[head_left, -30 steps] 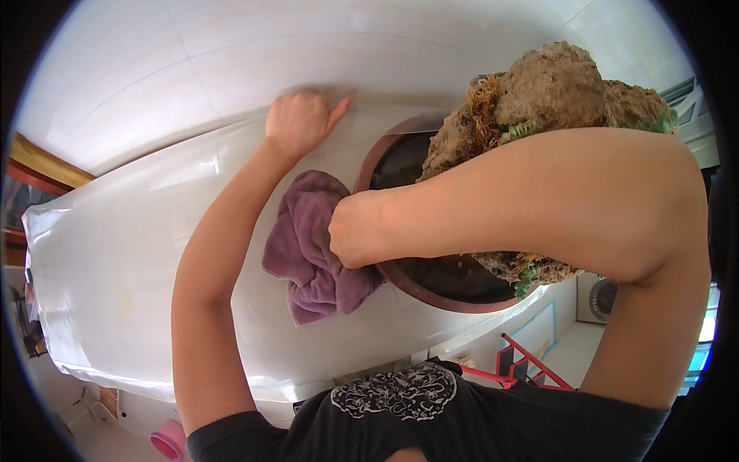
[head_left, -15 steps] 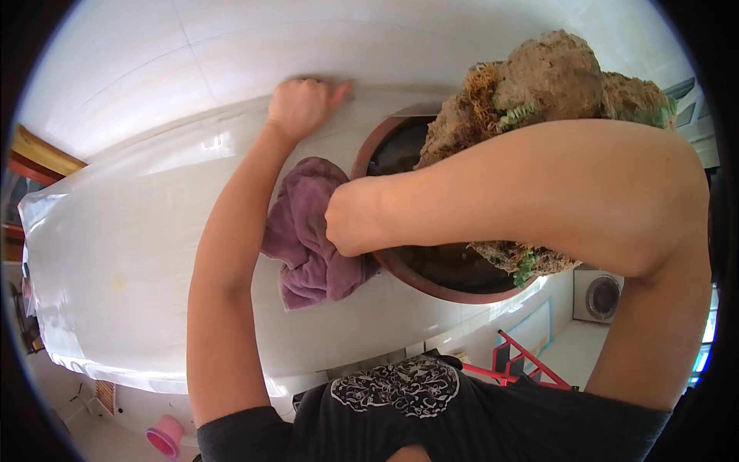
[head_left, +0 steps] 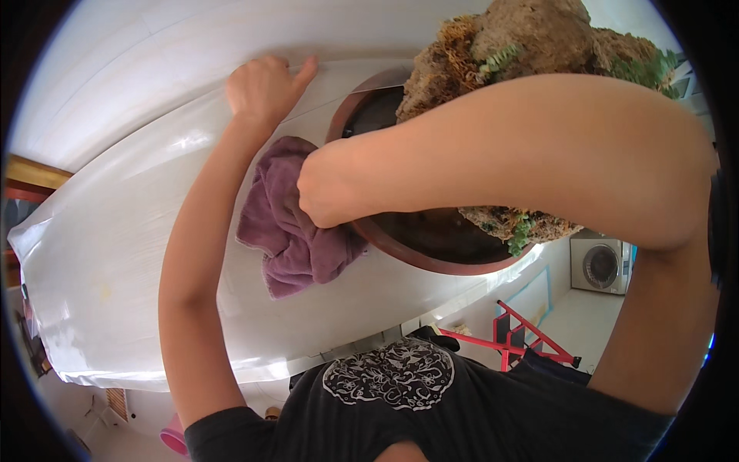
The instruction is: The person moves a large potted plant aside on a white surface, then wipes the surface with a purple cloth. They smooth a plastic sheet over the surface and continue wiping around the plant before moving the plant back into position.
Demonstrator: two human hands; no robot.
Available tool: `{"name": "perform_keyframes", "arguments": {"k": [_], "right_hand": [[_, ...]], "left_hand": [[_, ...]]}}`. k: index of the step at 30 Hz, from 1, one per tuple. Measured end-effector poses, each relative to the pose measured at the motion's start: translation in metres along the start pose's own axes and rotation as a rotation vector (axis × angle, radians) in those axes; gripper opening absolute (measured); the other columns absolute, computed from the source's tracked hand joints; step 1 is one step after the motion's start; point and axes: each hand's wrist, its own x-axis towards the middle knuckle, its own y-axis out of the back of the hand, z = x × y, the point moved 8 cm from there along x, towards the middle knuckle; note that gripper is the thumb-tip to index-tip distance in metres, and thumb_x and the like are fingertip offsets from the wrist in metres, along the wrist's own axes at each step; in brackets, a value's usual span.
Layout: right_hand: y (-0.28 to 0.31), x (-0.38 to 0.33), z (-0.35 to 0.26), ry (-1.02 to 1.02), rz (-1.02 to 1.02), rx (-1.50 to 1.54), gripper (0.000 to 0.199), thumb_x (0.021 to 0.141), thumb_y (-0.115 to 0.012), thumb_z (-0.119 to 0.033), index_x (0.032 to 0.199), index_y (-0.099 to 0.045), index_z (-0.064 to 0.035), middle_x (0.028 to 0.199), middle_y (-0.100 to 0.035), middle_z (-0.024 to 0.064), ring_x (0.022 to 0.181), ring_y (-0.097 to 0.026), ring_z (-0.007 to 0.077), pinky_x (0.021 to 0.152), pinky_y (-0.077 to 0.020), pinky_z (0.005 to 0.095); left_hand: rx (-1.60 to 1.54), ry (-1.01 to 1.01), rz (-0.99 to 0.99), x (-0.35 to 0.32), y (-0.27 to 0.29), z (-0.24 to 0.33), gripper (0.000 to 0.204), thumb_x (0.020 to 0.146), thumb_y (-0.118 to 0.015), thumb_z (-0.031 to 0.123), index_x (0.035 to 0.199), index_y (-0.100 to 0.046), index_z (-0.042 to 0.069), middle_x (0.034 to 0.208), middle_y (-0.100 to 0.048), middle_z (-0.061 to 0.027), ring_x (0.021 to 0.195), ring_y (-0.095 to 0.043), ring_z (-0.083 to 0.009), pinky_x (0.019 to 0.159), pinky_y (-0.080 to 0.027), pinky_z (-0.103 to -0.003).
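The right hand now sits tighter against the rim of the brown pot, fist closed around the purple cloth, which has bunched up closer to the pot than a second ago, so the wiping is working along the pot's edge. The left hand stays planted, mostly closed, one finger stretched along the far edge of the white worktop. The pot carries a mossy rock. Below the worktop: a red frame, a washing machine.
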Motion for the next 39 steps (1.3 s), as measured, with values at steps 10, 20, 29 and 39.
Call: {"name": "perform_keyframes", "arguments": {"k": [10, 20, 29, 39], "right_hand": [[0.001, -0.001, -0.005, 0.031, -0.021, -0.049, 0.012, 0.077, -0.063, -0.012, 0.08, -0.074, -0.0131, 0.086, -0.073, 0.0018, 0.086, -0.07, 0.0205, 0.067, -0.0554, 0.0337], [0.0, 0.0, -0.007, 0.009, 0.003, -0.06, 0.01, 0.077, -0.064, -0.012, 0.079, -0.074, -0.0137, 0.084, -0.072, 0.0009, 0.085, -0.069, 0.0203, 0.066, -0.0548, 0.0338], [0.001, -0.008, -0.003, -0.108, 0.028, -0.075, 0.009, 0.076, -0.065, -0.013, 0.078, -0.074, -0.0138, 0.082, -0.072, 0.0004, 0.085, -0.069, 0.0209, 0.067, -0.053, 0.0348], [0.092, -0.055, -0.058, -0.365, 0.15, -0.156, 0.006, 0.075, -0.066, -0.014, 0.074, -0.07, -0.0106, 0.075, -0.069, -0.0001, 0.076, -0.065, 0.0201, 0.071, -0.0468, 0.031]], "left_hand": [[0.023, -0.362, 0.568, -0.002, 0.003, 0.006, 0.057, 0.081, -0.065, 0.055, 0.046, -0.05, 0.013, 0.045, -0.051, -0.0029, 0.039, -0.051, -0.0236, 0.035, -0.037, -0.033], [0.041, -0.532, 0.742, -0.001, -0.01, 0.014, 0.056, 0.08, -0.07, 0.051, 0.044, -0.045, 0.015, 0.045, -0.051, -0.0013, 0.04, -0.053, -0.0209, 0.036, -0.038, -0.031], [0.201, -0.553, 0.629, 0.003, -0.012, 0.019, 0.051, 0.083, -0.068, 0.045, 0.047, -0.047, 0.015, 0.047, -0.053, -0.002, 0.043, -0.056, -0.0201, 0.037, -0.04, -0.032], [0.146, -0.527, 0.607, -0.02, 0.079, 0.042, 0.025, 0.087, -0.063, 0.026, 0.069, -0.056, 0.012, 0.065, -0.06, -0.0035, 0.061, -0.061, -0.0234, 0.052, -0.048, -0.036]]}}
